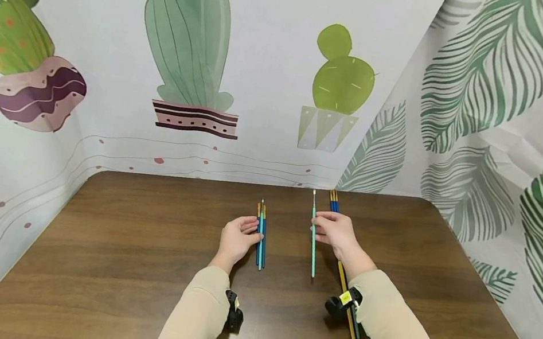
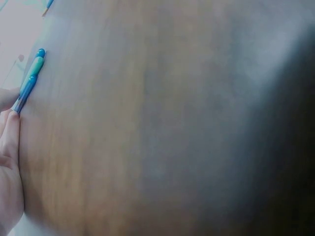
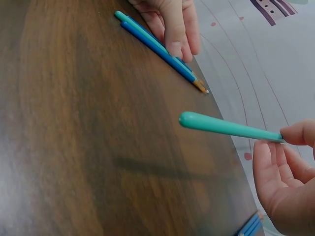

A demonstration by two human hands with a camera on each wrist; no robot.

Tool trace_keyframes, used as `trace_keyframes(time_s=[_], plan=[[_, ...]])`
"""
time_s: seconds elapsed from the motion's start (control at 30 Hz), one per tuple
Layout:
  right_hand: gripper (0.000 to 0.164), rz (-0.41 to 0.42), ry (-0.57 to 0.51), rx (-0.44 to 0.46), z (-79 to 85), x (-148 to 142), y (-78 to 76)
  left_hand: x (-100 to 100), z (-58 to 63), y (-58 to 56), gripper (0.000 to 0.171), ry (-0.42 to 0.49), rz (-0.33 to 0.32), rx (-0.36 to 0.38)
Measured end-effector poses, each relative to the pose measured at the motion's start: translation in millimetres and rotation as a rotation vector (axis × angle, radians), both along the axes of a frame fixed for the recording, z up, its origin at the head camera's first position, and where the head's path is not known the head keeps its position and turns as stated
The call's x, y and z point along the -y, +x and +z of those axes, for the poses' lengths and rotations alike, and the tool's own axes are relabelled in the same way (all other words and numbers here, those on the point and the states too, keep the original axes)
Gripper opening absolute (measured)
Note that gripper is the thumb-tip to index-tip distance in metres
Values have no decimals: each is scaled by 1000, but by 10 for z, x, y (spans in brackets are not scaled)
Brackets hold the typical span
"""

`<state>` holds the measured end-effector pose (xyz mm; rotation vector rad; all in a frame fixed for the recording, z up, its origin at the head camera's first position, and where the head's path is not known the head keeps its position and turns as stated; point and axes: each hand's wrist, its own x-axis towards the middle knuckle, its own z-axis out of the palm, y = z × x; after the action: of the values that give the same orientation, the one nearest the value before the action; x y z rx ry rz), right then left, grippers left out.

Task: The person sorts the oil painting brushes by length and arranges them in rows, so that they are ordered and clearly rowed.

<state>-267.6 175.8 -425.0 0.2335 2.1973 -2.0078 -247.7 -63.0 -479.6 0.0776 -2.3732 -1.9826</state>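
My right hand (image 1: 338,232) pinches a teal paintbrush (image 1: 314,251) between thumb and fingers, bristle end pointing away from me. The right wrist view shows this brush's handle (image 3: 226,128) raised above the table, its shadow lying on the wood. To the left, my left hand (image 1: 236,240) holds a small bundle of blue and teal paintbrushes (image 1: 260,256), thumb on one side and fingers on the other. Those brushes lie close together, roughly parallel, at the table surface. At the left edge of the left wrist view, fingers grip the brush handles (image 2: 32,78).
More blue paintbrushes (image 1: 334,203) lie beyond my right hand near the table's back edge. Under my right forearm are a yellow handle (image 1: 351,324) and a dark green one, partly hidden. A printed cloth (image 1: 274,77) hangs behind the brown wooden table (image 1: 133,266).
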Motion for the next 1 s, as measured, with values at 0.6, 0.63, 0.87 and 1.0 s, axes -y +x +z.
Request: trace_keyframes(time_s=[0.6, 0.63, 0.87, 1.0], plan=[[43, -14, 10, -20, 34, -280, 54, 3, 12, 5, 44, 1, 1, -1], [43, -13, 14, -19, 36, -298, 57, 2, 12, 4, 44, 3, 1, 0], [46, -7, 41, -17, 48, -414, 98, 1, 16, 4, 43, -3, 5, 5], [46, -9, 48, -20, 56, -475, 139, 0, 22, 11, 43, -5, 4, 10]])
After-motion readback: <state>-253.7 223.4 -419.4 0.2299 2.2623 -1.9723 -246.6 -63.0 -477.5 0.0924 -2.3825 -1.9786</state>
